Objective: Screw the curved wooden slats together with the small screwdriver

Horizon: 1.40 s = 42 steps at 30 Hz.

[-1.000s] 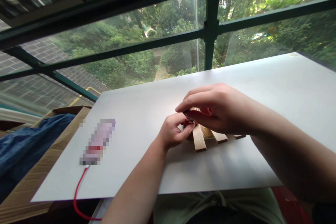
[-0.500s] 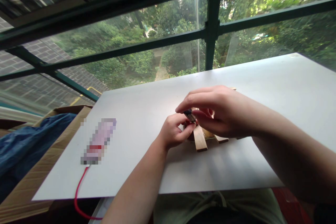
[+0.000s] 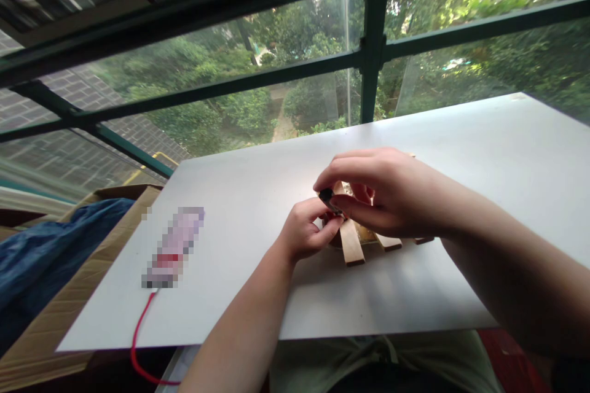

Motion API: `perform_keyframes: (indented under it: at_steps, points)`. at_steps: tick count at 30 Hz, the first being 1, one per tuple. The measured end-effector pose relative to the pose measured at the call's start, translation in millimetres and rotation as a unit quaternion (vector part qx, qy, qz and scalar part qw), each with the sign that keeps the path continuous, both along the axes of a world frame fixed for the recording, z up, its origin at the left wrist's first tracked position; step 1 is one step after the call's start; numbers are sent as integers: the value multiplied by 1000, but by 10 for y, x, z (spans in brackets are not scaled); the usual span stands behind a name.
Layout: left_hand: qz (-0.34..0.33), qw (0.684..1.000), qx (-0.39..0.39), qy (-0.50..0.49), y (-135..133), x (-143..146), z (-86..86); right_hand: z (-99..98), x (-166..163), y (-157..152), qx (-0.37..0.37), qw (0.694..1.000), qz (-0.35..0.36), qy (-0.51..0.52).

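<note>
Three wooden slat ends (image 3: pixel 353 248) jut out on the near side of the left fingers (image 3: pixel 311 206), whose hold I cannot tell, while just beyond, the right fingers (image 3: pixel 345 166) pinch one small dark-ended object (image 3: pixel 326 194).

Since half a second ago, beyond left slat (image 3: pixel 353 247): right hand (image 3: pixel 382 190), index fingertip shifted slightly right; small tool (image 3: pixel 326 196), dark end swung left, less shaft showing. Right of left slat: rightmost slat (image 3: pixel 424 240) shows more.
</note>
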<state>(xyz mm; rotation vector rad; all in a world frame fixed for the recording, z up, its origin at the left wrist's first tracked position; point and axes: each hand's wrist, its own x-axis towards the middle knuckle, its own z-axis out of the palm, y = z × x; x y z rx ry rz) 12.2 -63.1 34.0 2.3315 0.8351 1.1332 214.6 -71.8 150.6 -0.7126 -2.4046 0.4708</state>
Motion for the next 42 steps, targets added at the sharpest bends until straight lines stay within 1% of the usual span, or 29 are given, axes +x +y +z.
perform_keyframes:
  at_steps: [6, 11, 16, 23, 28, 31, 35, 38, 42]
  points:
    - [3, 1000, -16, 2, -11, 3, 10, -51, 1, 8, 24, 1000, -1, 18]
    - [6, 1000, -15, 4, 1, -7, 5, -45, -1, 6, 10, 1000, 0, 5]
    - [5, 1000, -21, -1, -5, -1, 5, -65, 3, 25, 18, 1000, 8, 11]
    - [-8, 999, -28, -16, -21, 7, -4, -65, -11, 45, -6, 1000, 30, 5]
    - [-13, 999, -35, -9, -19, 5, 4, -42, -11, 22, -19, 999, 27, 9]
    - [0, 999, -38, 2, -17, 2, 5, -25, 0, 2, -19, 999, 24, 18]
    - [39, 998, -41, 7, -11, -6, -24, -28, 5, -3, -8, 1000, 22, 17]
    - [64, 997, -43, 9, 0, -11, -52, -66, -4, 17, 7, 1000, 3, 15]
    - [70, 996, -51, 5, 5, -11, -60, -112, -17, 48, 23, 999, -24, 14]
